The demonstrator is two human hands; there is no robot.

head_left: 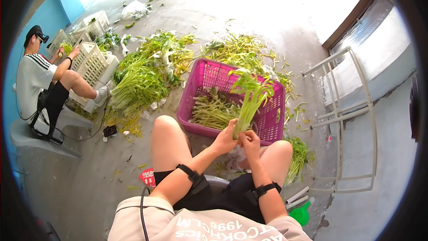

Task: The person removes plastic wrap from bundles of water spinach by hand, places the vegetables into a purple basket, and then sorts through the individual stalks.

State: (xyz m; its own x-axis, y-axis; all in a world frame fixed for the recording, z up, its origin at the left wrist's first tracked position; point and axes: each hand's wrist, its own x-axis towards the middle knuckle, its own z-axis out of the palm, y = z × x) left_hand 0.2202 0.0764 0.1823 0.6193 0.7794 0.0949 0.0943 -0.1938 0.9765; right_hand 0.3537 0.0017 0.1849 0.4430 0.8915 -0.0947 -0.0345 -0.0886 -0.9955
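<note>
Above the near side of a purple plastic basket (pixel 187 118), my left hand (pixel 226 138) is wrapped round a bunch of celery (pixel 251 105). Its pale green stalks lean up and to the right, with the leafy tops over the basket. My right hand (pixel 249 143) is closed at the lower end of the same bunch, beside the left one; its fingertips are partly hidden. Inside the basket lie more cut celery stalks (pixel 214 111), mostly on the left and at the bottom.
A large heap of celery (pixel 142 76) lies left of the basket, with leaf trimmings (pixel 240 49) behind it. More celery (pixel 298 158) lies by my right knee. A co-worker (pixel 40 76) sits at the left near cream crates (pixel 89 62). A metal frame (pixel 341 120) stands right.
</note>
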